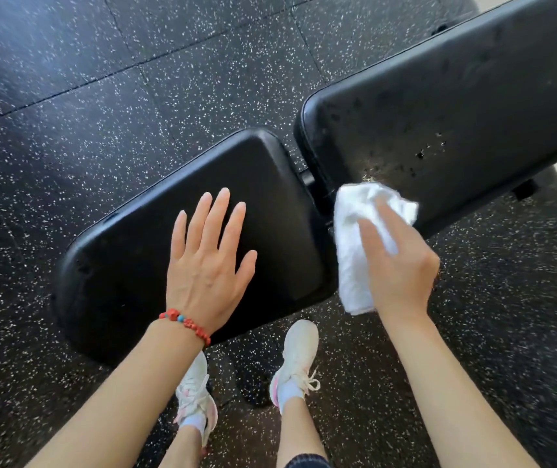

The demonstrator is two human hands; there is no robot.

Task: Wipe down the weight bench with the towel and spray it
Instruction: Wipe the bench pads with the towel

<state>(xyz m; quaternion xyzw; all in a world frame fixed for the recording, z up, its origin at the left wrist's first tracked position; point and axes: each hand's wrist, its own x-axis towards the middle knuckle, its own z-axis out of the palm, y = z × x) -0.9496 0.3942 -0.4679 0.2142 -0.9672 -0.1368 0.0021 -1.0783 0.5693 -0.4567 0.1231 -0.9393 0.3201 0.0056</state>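
Observation:
The black padded weight bench has a seat pad at centre left and a longer back pad running to the upper right. My left hand rests flat on the seat pad, fingers spread, holding nothing. My right hand holds a folded white towel at the near corner of the back pad, beside the gap between the two pads. Dark droplets and smears dot the back pad above the towel. No spray bottle is in view.
Black rubber floor tiles with white flecks surround the bench. My two feet in white sneakers stand just in front of the seat pad. A bench foot sticks out under the back pad at right.

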